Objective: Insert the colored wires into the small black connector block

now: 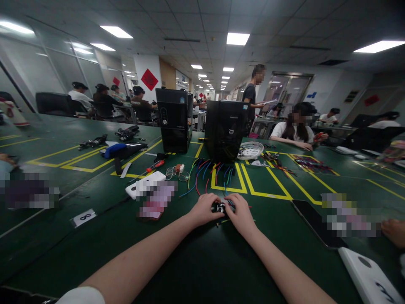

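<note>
My left hand [206,207] and my right hand [239,211] meet low over the green table, fingers curled in a pinch. Between them is a small black-and-white part [220,207], partly covered by the fingers and too small to name. A few thin coloured wire ends stick out beside and under my right hand. Just beyond the hands, loose red, blue and green wires [196,179] lie spread on the table. To the left of them are a pair of glasses [182,174] and a red-handled screwdriver [155,166].
Two black computer towers [175,139] [225,131] stand behind the wires. A white basket [251,149] is beside the right tower. A white power bank [145,185] and a phone [158,200] lie left; a dark phone [318,223] lies right. Another person's hand [394,232] shows at the right edge.
</note>
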Tool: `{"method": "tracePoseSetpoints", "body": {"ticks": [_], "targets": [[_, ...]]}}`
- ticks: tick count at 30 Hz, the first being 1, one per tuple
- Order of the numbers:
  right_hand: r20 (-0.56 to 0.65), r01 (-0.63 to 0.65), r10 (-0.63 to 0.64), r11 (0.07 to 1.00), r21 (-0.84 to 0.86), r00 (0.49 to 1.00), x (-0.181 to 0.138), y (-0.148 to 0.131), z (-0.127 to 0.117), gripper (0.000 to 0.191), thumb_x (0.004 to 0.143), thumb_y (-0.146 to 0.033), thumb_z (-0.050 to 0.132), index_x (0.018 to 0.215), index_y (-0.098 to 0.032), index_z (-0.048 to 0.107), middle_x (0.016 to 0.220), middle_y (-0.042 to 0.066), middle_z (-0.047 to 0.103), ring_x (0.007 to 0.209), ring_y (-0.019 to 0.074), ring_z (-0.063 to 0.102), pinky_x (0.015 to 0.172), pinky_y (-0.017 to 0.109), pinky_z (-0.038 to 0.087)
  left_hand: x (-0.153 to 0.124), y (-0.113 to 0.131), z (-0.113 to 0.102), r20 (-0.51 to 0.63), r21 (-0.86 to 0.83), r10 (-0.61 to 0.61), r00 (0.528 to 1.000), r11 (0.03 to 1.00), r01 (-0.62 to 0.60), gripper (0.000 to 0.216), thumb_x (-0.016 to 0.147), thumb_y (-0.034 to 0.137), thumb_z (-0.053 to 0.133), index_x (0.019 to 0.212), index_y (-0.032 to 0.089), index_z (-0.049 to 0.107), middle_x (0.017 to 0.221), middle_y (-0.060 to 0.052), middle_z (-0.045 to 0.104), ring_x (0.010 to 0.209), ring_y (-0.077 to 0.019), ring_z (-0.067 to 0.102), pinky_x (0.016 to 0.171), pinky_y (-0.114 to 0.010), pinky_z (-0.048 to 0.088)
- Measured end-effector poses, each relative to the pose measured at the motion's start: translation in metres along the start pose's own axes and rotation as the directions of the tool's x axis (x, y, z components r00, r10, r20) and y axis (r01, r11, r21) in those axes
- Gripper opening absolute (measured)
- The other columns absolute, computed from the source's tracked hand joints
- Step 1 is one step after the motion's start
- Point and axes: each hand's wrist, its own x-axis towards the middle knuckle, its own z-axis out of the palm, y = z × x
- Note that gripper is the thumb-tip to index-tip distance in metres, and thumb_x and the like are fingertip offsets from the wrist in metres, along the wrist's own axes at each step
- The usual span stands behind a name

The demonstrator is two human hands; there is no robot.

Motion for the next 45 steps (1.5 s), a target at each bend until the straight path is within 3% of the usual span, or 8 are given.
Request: {"method": "tracePoseSetpoints", "body": {"ticks": [4, 15, 21, 28, 34, 45], "targets": [[0.029, -0.054, 0.054, 0.999, 0.002, 0.998, 0.005, 0.002, 0.008, 0.010, 0.076, -0.018, 0.050, 0.076, -0.019, 0.060, 0.086, 0.004, 0.060, 0.086, 0.0190, 0.054, 0.079, 0.033, 0.038, 0.000, 0.000, 0.003, 0.009, -0.001, 0.035, 0.999, 0.999, -0.035, 0.036, 0.068, 0.042, 0.069, 0.093, 0.019, 0.057, 0.093, -0.003, 0.059, 0.092, -0.0211, 0.054, 0.084, -0.032, 0.039], [-0.041, -0.097, 0.096, 0.995, -0.029, 0.995, -0.001, 0.000, 0.022, 0.011, 0.079, -0.015, 0.041, 0.077, -0.019, 0.050, 0.085, 0.004, 0.056, 0.086, 0.0189, 0.051, 0.081, 0.035, 0.034, 0.002, -0.002, 0.004, 0.048, -0.021, 0.023, 0.999, 1.000, -0.022, 0.034, 0.071, 0.042, 0.067, 0.095, 0.021, 0.056, 0.097, -0.003, 0.058, 0.097, -0.0215, 0.053, 0.099, -0.041, 0.029], [-0.194, -0.082, 0.092, 0.995, 0.060, 0.977, 0.004, 0.002, 0.007, 0.013, 0.083, -0.020, 0.038, 0.084, -0.019, 0.051, 0.089, 0.006, 0.056, 0.088, 0.0198, 0.051, 0.081, 0.036, 0.036, 0.001, -0.001, 0.004, 0.051, -0.026, -0.008, 0.999, 1.000, 0.009, 0.039, 0.067, 0.042, 0.070, 0.096, 0.021, 0.057, 0.098, -0.003, 0.059, 0.098, -0.0222, 0.054, 0.100, -0.044, 0.026], [-0.019, 0.033, -0.033, 0.999, 0.025, 0.999, -0.001, 0.005, -0.011, 0.014, 0.085, -0.020, 0.042, 0.089, -0.019, 0.055, 0.087, 0.005, 0.060, 0.085, 0.0184, 0.053, 0.079, 0.033, 0.038, 0.000, -0.002, 0.003, -0.038, -0.040, -0.103, 0.994, 0.994, 0.101, 0.035, 0.070, 0.034, 0.069, 0.101, 0.021, 0.057, 0.102, -0.004, 0.060, 0.099, -0.0222, 0.054, 0.100, -0.043, 0.029], [0.146, 0.172, -0.166, 0.985, -0.029, 0.975, -0.002, 0.004, -0.010, 0.013, 0.083, -0.015, 0.045, 0.089, -0.019, 0.056, 0.086, 0.004, 0.060, 0.085, 0.0168, 0.054, 0.079, 0.032, 0.038, 0.001, -0.005, 0.003, -0.105, -0.027, -0.169, 0.980, 0.986, 0.167, 0.042, 0.073, 0.028, 0.066, 0.112, 0.022, 0.053, 0.112, -0.005, 0.060, 0.106, -0.0232, 0.052, 0.101, -0.044, 0.028], [0.290, 0.220, -0.192, 0.973, -0.066, 0.938, -0.002, -0.008, -0.025, 0.015, 0.077, -0.015, 0.052, 0.091, -0.020, 0.057, 0.089, 0.004, 0.059, 0.088, 0.0175, 0.054, 0.079, 0.031, 0.041, 0.001, -0.006, 0.003, -0.112, -0.019, -0.186, 0.976, 0.983, 0.185, 0.042, 0.073, 0.026, 0.064, 0.114, 0.023, 0.053, 0.115, -0.005, 0.059, 0.109, -0.0241, 0.051, 0.104, -0.046, 0.024]]}}
